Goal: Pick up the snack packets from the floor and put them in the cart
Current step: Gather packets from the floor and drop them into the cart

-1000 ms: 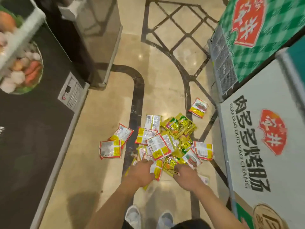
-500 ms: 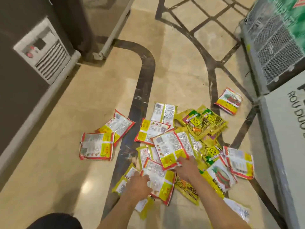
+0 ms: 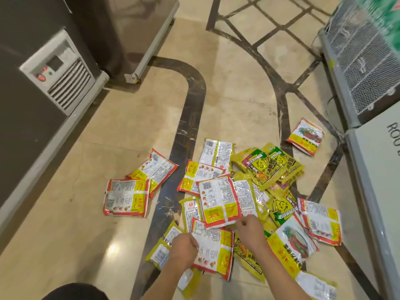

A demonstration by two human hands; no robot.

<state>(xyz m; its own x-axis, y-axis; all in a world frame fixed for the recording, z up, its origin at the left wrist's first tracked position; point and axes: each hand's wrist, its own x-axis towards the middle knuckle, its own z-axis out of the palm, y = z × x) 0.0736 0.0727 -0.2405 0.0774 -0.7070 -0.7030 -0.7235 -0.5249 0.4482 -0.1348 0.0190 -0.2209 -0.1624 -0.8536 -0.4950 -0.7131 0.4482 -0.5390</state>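
Several snack packets, red-edged white ones and yellow-green ones, lie in a loose pile (image 3: 236,191) on the marble floor. My left hand (image 3: 184,249) grips the left edge of a red-edged white packet (image 3: 213,250) at the near side of the pile. My right hand (image 3: 251,231) pinches the bottom edge of another white packet (image 3: 218,201) that lies on top of the pile. One red packet (image 3: 306,136) lies apart at the far right, and two more packets (image 3: 127,197) lie apart on the left. No cart is in view.
A dark freezer cabinet with a vent panel (image 3: 62,76) stands along the left. A second steel cabinet (image 3: 138,24) stands behind it. A white chest freezer (image 3: 376,169) and a mesh-fronted unit (image 3: 363,59) line the right. Marble floor stretches beyond the pile. My knee (image 3: 75,292) shows at the bottom left.
The camera has dropped closer to the floor. My hands went from hovering over the near packets to taking hold of two white packets in the pile.
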